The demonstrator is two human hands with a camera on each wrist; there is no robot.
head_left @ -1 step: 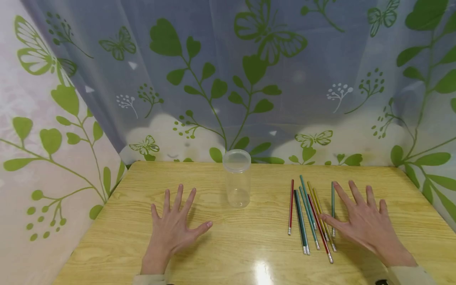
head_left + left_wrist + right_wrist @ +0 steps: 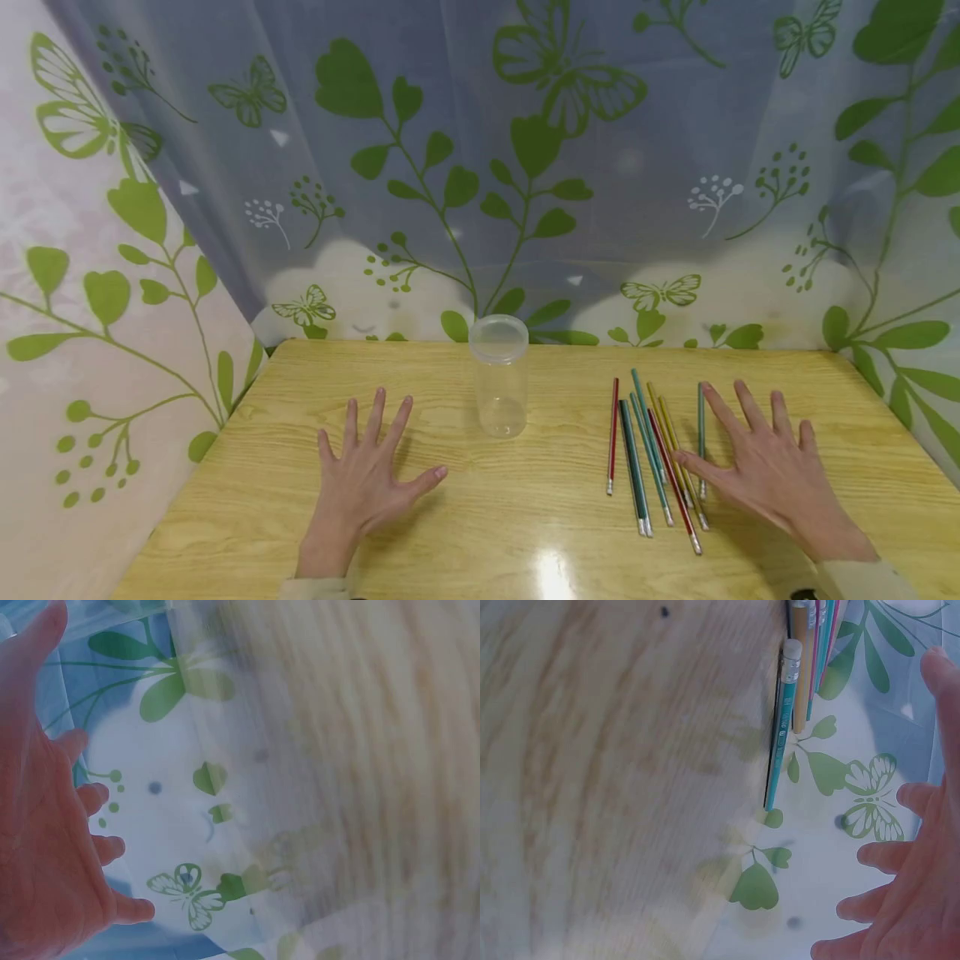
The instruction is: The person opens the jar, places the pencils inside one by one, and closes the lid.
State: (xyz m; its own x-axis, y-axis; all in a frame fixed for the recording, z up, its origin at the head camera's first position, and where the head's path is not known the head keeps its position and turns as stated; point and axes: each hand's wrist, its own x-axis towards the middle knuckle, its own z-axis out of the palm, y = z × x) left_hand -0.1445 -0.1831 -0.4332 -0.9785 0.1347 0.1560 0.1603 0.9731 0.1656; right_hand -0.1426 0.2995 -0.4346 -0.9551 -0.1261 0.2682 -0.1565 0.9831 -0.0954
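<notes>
My left hand (image 2: 367, 483) hovers palm down over the left of the table with its fingers spread, holding nothing. Spread likewise, my right hand (image 2: 772, 471) is above the right side and holds nothing. Its thumb and forefinger overlap a teal pencil (image 2: 701, 425) in the head view, but the right wrist view shows that pencil (image 2: 784, 727) apart from the hand. Left of it lies a loose bunch of pencils, among them a red one (image 2: 612, 437), dark green ones (image 2: 633, 471) and yellow ones (image 2: 670, 433), eraser ends toward me. A clear plastic jar (image 2: 501, 392) stands upright between the hands.
The wooden table (image 2: 465, 533) reaches back to a curtain (image 2: 450, 208) printed with green leaves and butterflies. A similar pale cloth (image 2: 97, 250) hangs on the left. Light glares on the tabletop near the front.
</notes>
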